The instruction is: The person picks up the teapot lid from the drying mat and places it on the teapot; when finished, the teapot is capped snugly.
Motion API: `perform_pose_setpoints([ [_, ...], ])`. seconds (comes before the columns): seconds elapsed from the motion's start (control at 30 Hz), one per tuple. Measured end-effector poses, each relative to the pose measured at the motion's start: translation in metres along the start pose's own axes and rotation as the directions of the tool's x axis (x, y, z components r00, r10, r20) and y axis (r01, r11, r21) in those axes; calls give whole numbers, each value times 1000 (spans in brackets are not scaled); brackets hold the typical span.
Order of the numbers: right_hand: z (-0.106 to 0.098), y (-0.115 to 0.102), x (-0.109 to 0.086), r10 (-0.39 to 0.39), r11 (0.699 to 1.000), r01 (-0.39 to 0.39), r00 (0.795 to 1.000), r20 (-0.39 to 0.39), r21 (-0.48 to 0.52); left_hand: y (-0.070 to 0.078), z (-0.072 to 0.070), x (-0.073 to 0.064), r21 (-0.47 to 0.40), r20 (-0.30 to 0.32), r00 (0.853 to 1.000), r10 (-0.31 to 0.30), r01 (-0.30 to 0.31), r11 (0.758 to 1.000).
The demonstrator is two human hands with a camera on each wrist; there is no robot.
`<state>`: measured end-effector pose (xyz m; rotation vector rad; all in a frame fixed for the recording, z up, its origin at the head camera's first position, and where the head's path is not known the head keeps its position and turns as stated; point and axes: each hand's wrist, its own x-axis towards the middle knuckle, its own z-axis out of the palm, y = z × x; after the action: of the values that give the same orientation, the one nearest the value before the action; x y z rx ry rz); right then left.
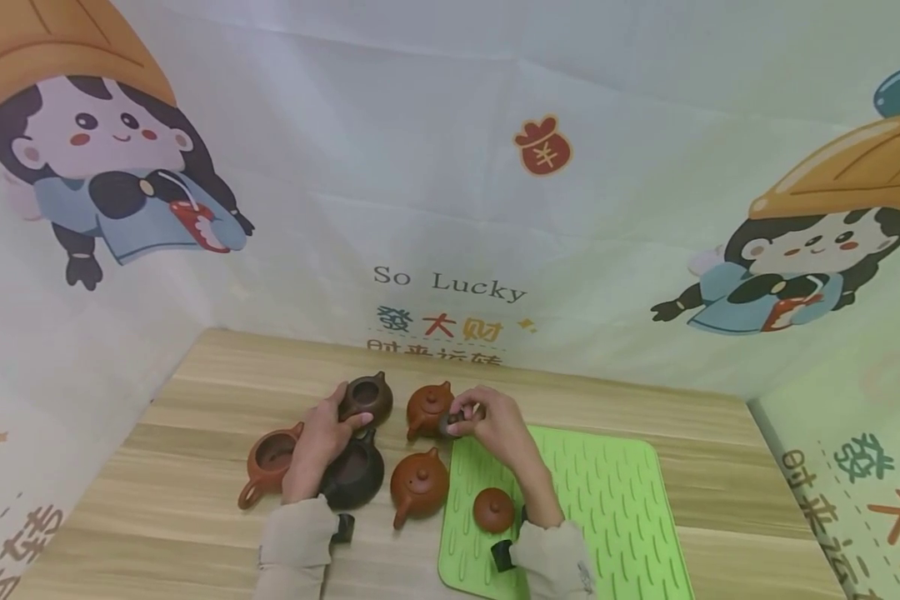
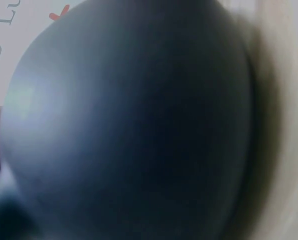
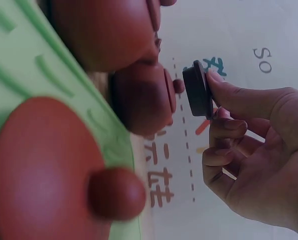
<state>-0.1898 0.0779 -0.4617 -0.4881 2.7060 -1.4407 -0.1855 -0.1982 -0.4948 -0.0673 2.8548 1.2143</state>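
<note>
My left hand grips a dark brown teapot at the back of the group, with the thumb along its near side. That teapot has no lid on, and its round opening faces up. In the right wrist view my right hand pinches a small dark teapot lid by its top, raised and tilted on edge. From the head view, the lid overlaps a lidded red-brown teapot. A black lidless teapot stands under the left wrist; a dark rounded body fills the left wrist view.
An open red-brown teapot stands left of the left hand. Another lidded red-brown teapot sits by the edge of a green ridged mat. One red-brown lid lies on that mat. A printed cloth hangs behind the wooden table.
</note>
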Motion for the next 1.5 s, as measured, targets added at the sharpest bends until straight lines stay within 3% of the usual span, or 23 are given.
perform_pose_setpoints([
  [0.4, 11, -16, 16, -21, 1000, 21, 1000, 19, 10, 3, 0, 0, -7, 3, 1000, -4, 4, 1000],
  [0.73, 31, -21, 35, -60, 998, 59, 997, 54, 15, -8, 8, 1, -10, -43, 999, 24, -25, 1000],
  [1.07, 44, -31, 55, -33, 999, 31, 999, 32, 40, 0, 1, 2, 8, -31, 999, 9, -9, 1000],
  [1.33, 58, -40, 78, -11, 1000, 12, 999, 33, -18, 1, 2, 2, 6, -19, 1000, 1, -1, 1000],
  [1.5, 72, -43, 88, -21, 999, 24, 998, 58, -48, -7, 4, 4, -10, -15, 1000, 3, -3, 1000],
])
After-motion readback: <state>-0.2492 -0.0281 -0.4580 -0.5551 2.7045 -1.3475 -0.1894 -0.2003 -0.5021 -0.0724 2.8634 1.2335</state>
